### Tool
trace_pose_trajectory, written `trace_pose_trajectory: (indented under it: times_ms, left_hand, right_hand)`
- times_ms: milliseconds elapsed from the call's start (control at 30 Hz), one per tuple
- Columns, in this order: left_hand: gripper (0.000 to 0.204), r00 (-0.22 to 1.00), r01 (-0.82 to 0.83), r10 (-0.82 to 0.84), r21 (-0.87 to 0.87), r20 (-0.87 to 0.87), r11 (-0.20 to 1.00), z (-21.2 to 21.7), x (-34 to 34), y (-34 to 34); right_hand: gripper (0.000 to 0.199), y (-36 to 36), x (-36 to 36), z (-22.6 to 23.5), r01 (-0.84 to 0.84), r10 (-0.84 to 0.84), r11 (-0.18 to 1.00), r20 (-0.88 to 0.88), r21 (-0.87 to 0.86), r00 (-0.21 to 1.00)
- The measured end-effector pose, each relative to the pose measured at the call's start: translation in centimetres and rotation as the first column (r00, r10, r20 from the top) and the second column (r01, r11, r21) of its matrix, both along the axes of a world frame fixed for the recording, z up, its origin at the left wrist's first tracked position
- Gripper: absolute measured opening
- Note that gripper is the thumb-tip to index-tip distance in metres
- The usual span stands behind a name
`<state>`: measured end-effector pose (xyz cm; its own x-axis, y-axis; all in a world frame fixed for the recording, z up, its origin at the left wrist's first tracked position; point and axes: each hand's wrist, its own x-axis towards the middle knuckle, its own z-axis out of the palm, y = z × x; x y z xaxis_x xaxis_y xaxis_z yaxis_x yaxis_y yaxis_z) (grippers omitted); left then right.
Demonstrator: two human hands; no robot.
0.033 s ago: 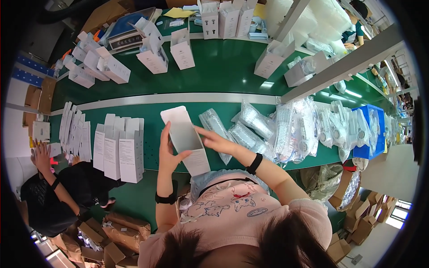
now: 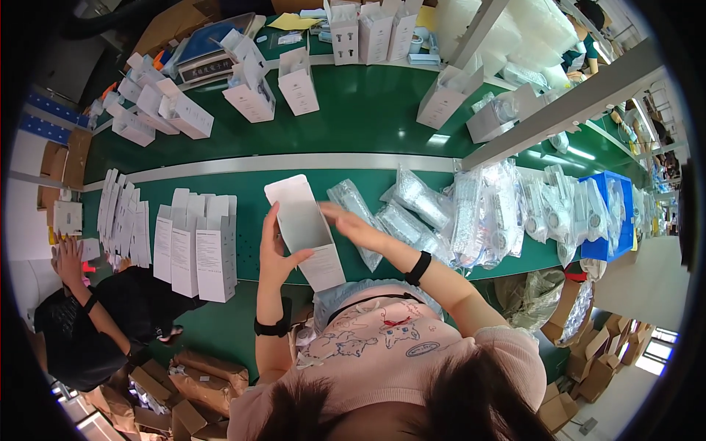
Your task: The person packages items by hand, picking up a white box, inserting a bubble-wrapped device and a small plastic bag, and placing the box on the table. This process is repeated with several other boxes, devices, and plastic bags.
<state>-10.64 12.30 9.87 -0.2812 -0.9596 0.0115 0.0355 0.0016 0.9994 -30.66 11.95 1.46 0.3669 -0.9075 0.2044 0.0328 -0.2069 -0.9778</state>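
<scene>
A white cardboard box (image 2: 325, 270) with its top open and a tall flap raised stands tilted before me at the bench edge. My left hand (image 2: 279, 250) grips it, with the thumb over the printed front and the fingers along the left side. My right hand (image 2: 357, 229) is at the box's right edge with fingers stretched out and nothing in them; whether the fingertips touch the flap I cannot tell. Just beyond that hand lies a bubble-wrapped pack (image 2: 351, 202). More clear bubble-wrapped packs (image 2: 415, 224) lie to the right.
Open white boxes (image 2: 195, 246) stand to the left, beside flattened cartons (image 2: 125, 220). Another person's hand (image 2: 68, 257) is at far left. Behind a pale rail (image 2: 294, 161), several boxes (image 2: 298, 84) stand on a green surface. A blue bin (image 2: 619, 213) and slanted metal post (image 2: 559, 110) are right.
My right hand has lifted slightly away from the box's edge, its fingers straighter. The boxes beyond the rail have shifted slightly left. My left hand and the box stay almost in place.
</scene>
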Motion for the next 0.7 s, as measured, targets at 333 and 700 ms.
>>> trace_pose_trajectory:
  times_ms: [333, 700]
  left_hand:
    - [0.080, 0.807, -0.061, 0.245, -0.337, 0.538, 0.939, -1.9, -0.6, -0.2]
    - [0.075, 0.874, -0.017, 0.186, -0.354, 0.448, 0.935, -2.8, -5.9, 0.7]
  right_hand:
    - [0.070, -1.9, -1.3, -2.1, 0.439, -0.152, 0.895, -0.868, 0.082, 0.472]
    - [0.048, -0.8, -3.4, 12.0, 0.690, -0.824, 0.485, 0.545, 0.537, 0.155]
